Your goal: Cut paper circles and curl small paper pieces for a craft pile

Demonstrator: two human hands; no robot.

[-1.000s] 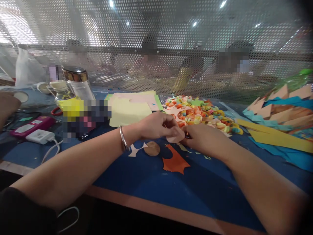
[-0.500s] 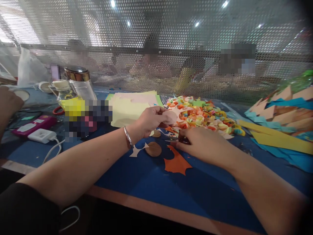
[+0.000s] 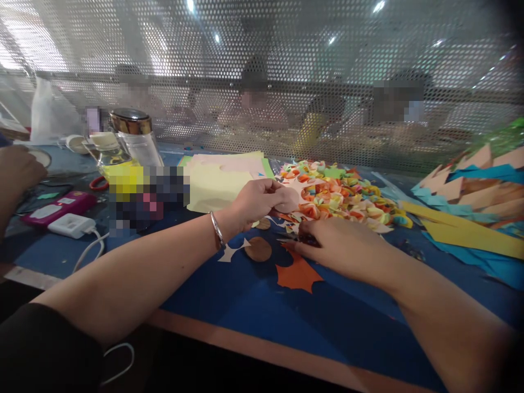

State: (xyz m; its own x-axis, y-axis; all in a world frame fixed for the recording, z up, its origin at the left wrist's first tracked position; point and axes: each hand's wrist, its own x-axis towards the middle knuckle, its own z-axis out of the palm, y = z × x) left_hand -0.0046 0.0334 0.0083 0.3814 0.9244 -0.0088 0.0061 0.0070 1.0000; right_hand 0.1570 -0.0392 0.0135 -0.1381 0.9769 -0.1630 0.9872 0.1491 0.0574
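My left hand [image 3: 262,201], with a silver bangle at the wrist, pinches a pale pink paper piece [image 3: 288,200] with a rounded edge. My right hand [image 3: 321,237] is closed around small scissors [image 3: 287,239]. Their blades point left and most of the dark handle is hidden in my fingers. Below the hands lie a brown round disc [image 3: 258,249] and an orange paper offcut [image 3: 299,271] with curved cut-outs. A pale paper scrap [image 3: 231,251] lies left of the disc.
Behind my hands is a heap of colourful cut paper [image 3: 347,194]. Pale paper sheets [image 3: 216,188] are stacked left of it. Pointed folded paper strips [image 3: 470,191] stand at right. A bottle [image 3: 108,153], power strip [image 3: 76,204] and another person's hand [image 3: 20,166] are at left.
The scissors' blades show more now, beside my right thumb. My left hand keeps its pinch on the pale pink paper. The other person's hand at left has shifted slightly right.
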